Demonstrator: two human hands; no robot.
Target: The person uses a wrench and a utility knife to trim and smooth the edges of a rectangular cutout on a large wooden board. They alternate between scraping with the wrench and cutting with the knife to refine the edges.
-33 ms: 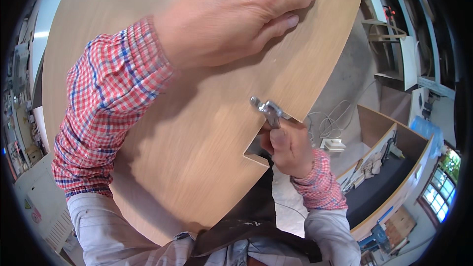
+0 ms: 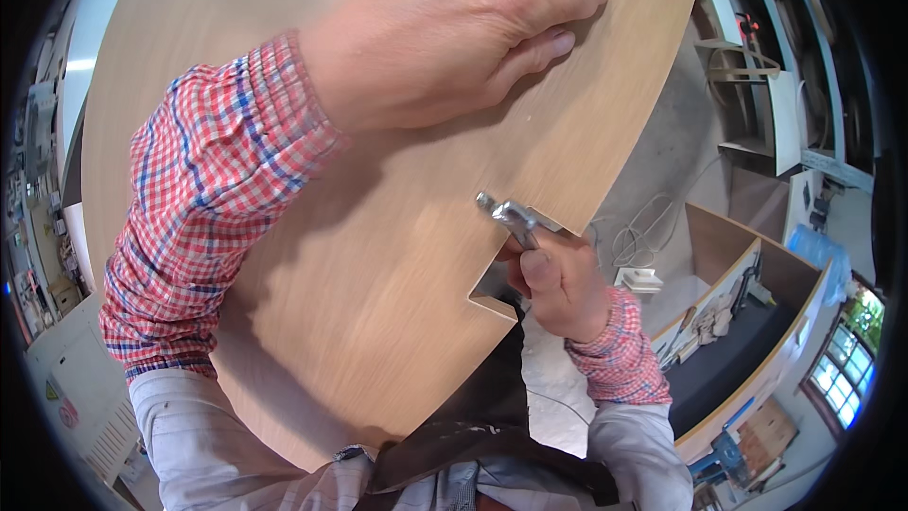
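Note:
A large wood-grain panel [image 2: 350, 293] lies under my arms, with a rectangular notch cut into its right edge. On its upper part my left hand [image 2: 440, 43] rests palm down, fingers stretched out and holding nothing. Down at the notch, my right hand [image 2: 566, 286] grips a small shiny silver metal tool [image 2: 513, 217] with a rounded knob end. The tool's head sits at the notch's upper edge; my fingers and panel hide its lower part, so I cannot tell its kind. My right thumb presses along the tool.
To the right stands an open wooden box [image 2: 747, 322] with dark lining and things lying in it. A loose cable [image 2: 643, 232] and a small white block [image 2: 638, 279] lie on the floor between. Shelving [image 2: 757, 114] stands farther right. A pale machine cabinet [image 2: 85, 378] is at lower left.
The silver tool's head has shifted slightly left and tilted over a little. My right hand has turned slightly with it; my left hand has barely moved.

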